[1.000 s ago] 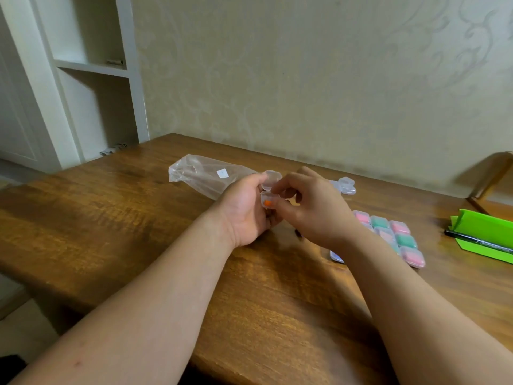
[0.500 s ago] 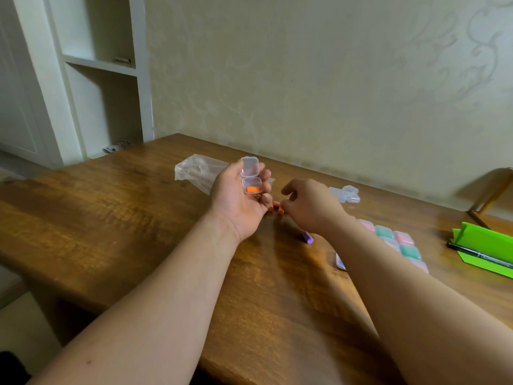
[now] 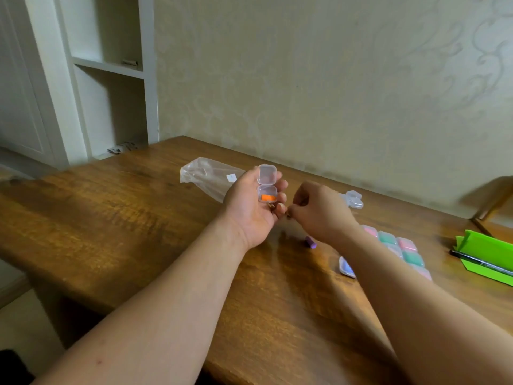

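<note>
My left hand is palm up above the table and holds a small clear hinged box with its lid flipped open. An orange piece lies inside the box. Just to the right, my right hand has its fingers curled, and thumb and forefinger pinch a tiny dark piece that is mostly hidden. The pinched fingertips almost touch my left fingertips. A purple piece lies on the wooden table below my right hand.
A crumpled clear plastic bag lies behind my left hand. Empty clear boxes sit near the wall. Several pink and green filled boxes and a bluish one lie by my right forearm. A green stand holds a pen at far right.
My hands were together over the box; the right hand drew away to the right and down, leaving the open box lifted in my left palm. Since then both hands have barely moved.
</note>
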Available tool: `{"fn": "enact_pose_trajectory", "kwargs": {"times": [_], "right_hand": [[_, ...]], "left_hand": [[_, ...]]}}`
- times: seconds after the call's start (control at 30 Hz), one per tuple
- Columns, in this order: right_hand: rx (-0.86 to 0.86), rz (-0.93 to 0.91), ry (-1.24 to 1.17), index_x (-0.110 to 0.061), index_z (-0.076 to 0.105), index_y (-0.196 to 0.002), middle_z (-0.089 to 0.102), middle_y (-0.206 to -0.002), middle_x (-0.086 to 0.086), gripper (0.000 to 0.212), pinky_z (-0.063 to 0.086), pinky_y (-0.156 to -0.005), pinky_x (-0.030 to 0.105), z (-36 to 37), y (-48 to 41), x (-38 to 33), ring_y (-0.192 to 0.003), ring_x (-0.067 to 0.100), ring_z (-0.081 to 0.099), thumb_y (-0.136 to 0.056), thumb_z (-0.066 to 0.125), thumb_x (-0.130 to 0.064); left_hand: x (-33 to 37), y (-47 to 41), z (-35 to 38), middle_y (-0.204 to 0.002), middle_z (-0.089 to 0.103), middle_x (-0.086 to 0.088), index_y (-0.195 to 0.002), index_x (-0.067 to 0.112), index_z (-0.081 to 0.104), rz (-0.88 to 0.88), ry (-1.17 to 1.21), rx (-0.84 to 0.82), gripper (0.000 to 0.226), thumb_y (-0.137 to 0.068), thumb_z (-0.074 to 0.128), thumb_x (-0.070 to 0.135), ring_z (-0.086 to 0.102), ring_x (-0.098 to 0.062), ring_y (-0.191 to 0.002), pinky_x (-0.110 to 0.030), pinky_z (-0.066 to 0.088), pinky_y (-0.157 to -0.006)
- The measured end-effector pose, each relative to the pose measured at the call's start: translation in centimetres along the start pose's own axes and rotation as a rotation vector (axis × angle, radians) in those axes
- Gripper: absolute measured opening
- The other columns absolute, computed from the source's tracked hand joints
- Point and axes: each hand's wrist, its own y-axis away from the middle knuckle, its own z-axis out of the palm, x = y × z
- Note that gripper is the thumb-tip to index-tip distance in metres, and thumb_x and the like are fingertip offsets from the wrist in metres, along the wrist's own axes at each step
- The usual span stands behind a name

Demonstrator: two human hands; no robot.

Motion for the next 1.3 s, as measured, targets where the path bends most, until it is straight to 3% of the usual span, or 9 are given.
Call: {"fn": "enact_pose_trajectory", "kwargs": {"times": [0.13, 0.3, 0.4, 0.57, 0.8, 1.0, 1.13, 1.2, 1.3], "right_hand": [[0.085, -0.001, -0.193, -0.023, 0.065, -0.098, 0.068, -0.086, -0.004, 0.011, 0.041, -0.059, 0.027, -4.8, 1.0, 0.5, -0.076, 0.014, 0.061, -0.09, 0.072, -0.02], [0.199, 0.008, -0.552, -0.023, 0.07, -0.094, 0.072, -0.08, -0.001, 0.007, 0.048, -0.063, 0.029, -4.9, 4.5, 1.7, -0.071, 0.012, 0.064, -0.092, 0.076, -0.02], [0.218, -0.024, -0.61, -0.022, 0.071, -0.09, 0.074, -0.08, -0.004, 0.008, 0.053, -0.066, 0.03, -3.5, 5.3, 1.3, -0.073, 0.009, 0.068, -0.09, 0.076, -0.017], [0.2, -0.093, -0.507, -0.032, 0.072, -0.089, 0.066, -0.096, -0.011, 0.008, 0.046, -0.066, 0.02, -2.7, 5.7, 1.0, -0.083, 0.004, 0.063, -0.094, 0.077, -0.028], [0.2, -0.098, -0.357, -0.036, 0.075, -0.091, 0.056, -0.102, -0.01, 0.005, 0.047, -0.069, 0.024, -1.9, 5.6, 1.2, -0.089, 0.0, 0.056, -0.094, 0.076, -0.032], [0.208, -0.151, -0.225, -0.031, 0.081, -0.102, 0.052, -0.1, -0.014, 0.01, 0.053, -0.074, 0.032, -1.4, 5.7, 1.4, -0.09, 0.005, 0.056, -0.096, 0.073, -0.031], [0.262, -0.124, -0.321, -0.032, 0.074, -0.108, 0.059, -0.106, -0.014, 0.012, 0.056, -0.08, 0.035, -1.7, 5.6, 1.5, -0.094, 0.004, 0.06, -0.099, 0.067, -0.034], [0.254, -0.109, -0.372, -0.03, 0.068, -0.121, 0.063, -0.115, -0.013, 0.025, 0.056, -0.087, 0.034, -2.2, 5.7, 1.7, -0.102, 0.003, 0.061, -0.099, 0.067, -0.04], [0.093, -0.145, -0.395, -0.028, 0.051, -0.151, 0.058, -0.14, -0.012, 0.066, 0.048, -0.098, 0.025, -2.5, 5.9, 2.0, -0.125, 0.002, 0.055, -0.092, 0.075, -0.047]], "left_hand": [[-1.1, -0.1, 0.7, -0.095, 0.069, -0.008, -0.129, 0.01, 0.071, -0.04, -0.112, -0.014, 0.043, -0.113, 0.048, 0.044, 0.063, -0.021, -0.08, -0.027, 0.055, -0.057], [-2.3, 0.1, 1.3, -0.106, 0.073, -0.014, -0.139, 0.007, 0.063, -0.079, -0.194, -0.079, 0.043, -0.116, 0.043, 0.037, 0.074, -0.022, -0.079, -0.031, 0.059, -0.066], [-2.7, 0.3, 1.3, -0.105, 0.073, -0.015, -0.145, 0.002, 0.057, -0.078, -0.205, -0.158, 0.042, -0.113, 0.049, 0.026, 0.075, -0.022, -0.079, -0.035, 0.062, -0.071], [-2.7, 0.3, 1.5, -0.093, 0.061, -0.007, -0.121, 0.01, 0.063, -0.118, -0.256, -0.238, 0.03, -0.11, 0.041, 0.027, 0.058, -0.013, -0.067, -0.032, 0.052, -0.073], [-2.9, 0.3, 1.4, -0.082, 0.061, -0.004, -0.086, 0.016, 0.074, -0.114, -0.296, -0.238, 0.055, -0.115, 0.031, 0.034, 0.048, -0.012, -0.066, -0.034, 0.049, -0.078], [-2.9, 0.5, 1.4, -0.088, 0.063, -0.008, -0.122, 0.008, 0.063, -0.127, -0.295, -0.182, 0.043, -0.116, 0.031, 0.037, 0.055, -0.013, -0.063, -0.035, 0.052, -0.078], [-2.6, 0.8, 1.4, -0.101, 0.069, -0.011, -0.134, 0.005, 0.069, -0.123, -0.325, -0.168, 0.048, -0.113, 0.037, 0.033, 0.062, -0.017, -0.079, -0.034, 0.053, -0.079], [-2.6, 0.9, 1.4, -0.1, 0.069, -0.011, -0.133, 0.009, 0.07, -0.134, -0.317, -0.163, 0.048, -0.114, 0.037, 0.039, 0.063, -0.019, -0.082, -0.035, 0.053, -0.077], [-2.6, 0.8, 1.4, -0.109, 0.068, -0.015, -0.131, 0.01, 0.066, -0.158, -0.291, -0.182, 0.057, -0.114, 0.031, 0.051, 0.064, -0.023, -0.088, -0.039, 0.051, -0.083]]}}
